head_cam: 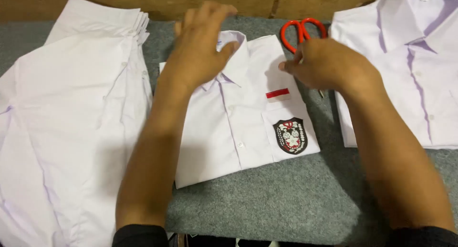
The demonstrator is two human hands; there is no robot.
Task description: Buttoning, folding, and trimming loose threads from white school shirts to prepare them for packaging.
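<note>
A small folded white shirt (238,127) lies in the middle of a grey felt surface (286,204), with a red-and-white strip and a black shield badge (290,135) on its chest pocket. My left hand (202,49) hovers over the collar with fingers spread, holding nothing. My right hand (322,65) rests at the shirt's right shoulder, fingertips pinching or pressing the fabric edge. It covers part of the red-handled scissors (300,30) lying behind it.
A stack of unfolded white shirts (71,123) fills the left side. Another white shirt (405,70) lies at the right. A wooden board wall (143,1) runs along the back edge.
</note>
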